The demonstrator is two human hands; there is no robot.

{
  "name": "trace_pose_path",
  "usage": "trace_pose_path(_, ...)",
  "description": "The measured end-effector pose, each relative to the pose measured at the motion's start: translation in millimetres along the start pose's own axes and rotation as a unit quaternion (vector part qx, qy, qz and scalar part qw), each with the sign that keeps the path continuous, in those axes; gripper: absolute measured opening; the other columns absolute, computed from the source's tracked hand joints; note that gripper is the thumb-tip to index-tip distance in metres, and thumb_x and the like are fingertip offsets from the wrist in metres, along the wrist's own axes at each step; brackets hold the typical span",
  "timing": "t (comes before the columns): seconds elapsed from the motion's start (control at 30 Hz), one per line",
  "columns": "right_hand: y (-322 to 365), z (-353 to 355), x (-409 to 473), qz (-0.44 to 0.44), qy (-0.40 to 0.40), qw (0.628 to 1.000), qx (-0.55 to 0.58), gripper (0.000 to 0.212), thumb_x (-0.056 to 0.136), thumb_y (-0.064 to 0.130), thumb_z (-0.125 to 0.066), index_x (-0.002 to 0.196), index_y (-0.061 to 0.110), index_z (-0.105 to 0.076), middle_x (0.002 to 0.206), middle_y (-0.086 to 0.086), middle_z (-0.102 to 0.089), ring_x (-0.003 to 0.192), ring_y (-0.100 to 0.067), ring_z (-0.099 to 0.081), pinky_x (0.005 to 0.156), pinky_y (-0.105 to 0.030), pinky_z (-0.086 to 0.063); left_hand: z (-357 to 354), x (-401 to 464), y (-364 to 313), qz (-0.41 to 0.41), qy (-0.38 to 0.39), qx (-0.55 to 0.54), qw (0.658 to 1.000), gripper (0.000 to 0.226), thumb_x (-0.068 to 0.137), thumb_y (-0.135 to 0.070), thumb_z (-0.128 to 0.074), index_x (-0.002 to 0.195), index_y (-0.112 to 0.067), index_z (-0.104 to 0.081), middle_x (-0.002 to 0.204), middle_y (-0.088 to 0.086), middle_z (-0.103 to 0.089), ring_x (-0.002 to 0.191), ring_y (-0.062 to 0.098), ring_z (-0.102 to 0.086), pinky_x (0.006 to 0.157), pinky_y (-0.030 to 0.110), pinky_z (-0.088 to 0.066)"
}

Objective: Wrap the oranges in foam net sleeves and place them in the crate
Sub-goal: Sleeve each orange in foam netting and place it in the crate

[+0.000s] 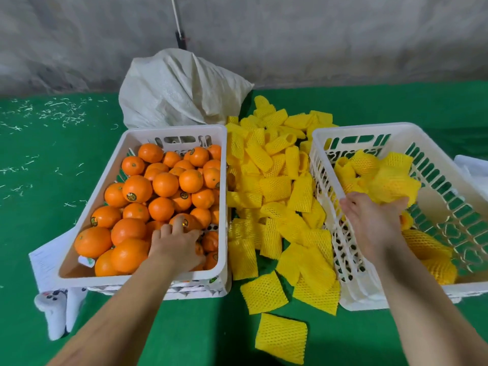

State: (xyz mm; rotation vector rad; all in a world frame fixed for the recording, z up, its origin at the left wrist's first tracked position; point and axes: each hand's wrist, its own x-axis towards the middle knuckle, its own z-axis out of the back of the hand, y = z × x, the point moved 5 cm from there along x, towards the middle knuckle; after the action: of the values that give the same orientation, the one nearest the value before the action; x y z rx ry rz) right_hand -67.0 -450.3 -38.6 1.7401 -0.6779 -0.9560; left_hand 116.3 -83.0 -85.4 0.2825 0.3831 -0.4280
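On the green floor I see two white crates with a heap of yellow foam sleeves (pixel 274 196) between them, easy to reach from both sides. My left hand (pixel 177 247) is down in the left crate (pixel 174 132), its grip curling over a bare orange (pixel 184 221), I think to pick the next one. My right hand (pixel 375 220) is in the right crate (pixel 364 128), its grip clamped on a wrapped orange (pixel 393 186), I guess to set it with the other wrapped ones.

Head view, steeply down, close
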Motion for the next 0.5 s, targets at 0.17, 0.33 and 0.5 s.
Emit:
trace_pose_path(0.17, -17.6, -36.2, -7.4, 0.188, 0.169, 0.889, -0.382, 0.040, 0.097, 0.033, -0.065, 0.136, 0.033, -0.055, 0.133, 0.005, -0.057, 0.115, -0.014, -0.063, 0.081, -0.030, -0.057, 1.9, 0.7, -11.9, -0.009, 0.003, 0.120, 0.993, 0.050, 0.104, -0.034, -0.061, 0.151, -0.035, -0.044, 0.160, 0.015, -0.017, 0.141, 0.042, -0.032, 0.117, 0.047, -0.035)
trace_pose_path(0.33, -98.8, -39.3, -13.9, 0.105, 0.337, 0.598, -0.720, 0.029, 0.097, 0.044, -0.062, 0.126, 0.039, -0.057, 0.164, -0.003, -0.027, 0.146, -0.032, -0.016, 0.116, -0.050, -0.022, 9.5, -3.4, -23.9, -0.062, 0.011, 0.184, 0.981, 0.053, 0.102, -0.032, -0.063, 0.153, -0.030, -0.047, 0.159, 0.006, -0.031, 0.143, 0.039, -0.029, 0.116, 0.046, -0.030)
trace_pose_path(0.5, -130.9, -18.7, -13.4, 0.065, 0.347, 0.557, -0.752, 0.088, 0.095, 0.053, -0.064, 0.162, 0.035, -0.010, 0.163, -0.001, -0.018, 0.148, -0.040, -0.014, 0.118, -0.053, -0.023, 15.0, -4.7, -23.3, -0.002, 0.033, 0.177, 0.984, 0.055, 0.104, -0.025, -0.060, 0.156, -0.022, -0.043, 0.158, 0.012, -0.029, 0.143, 0.045, -0.034, 0.114, 0.046, -0.038)
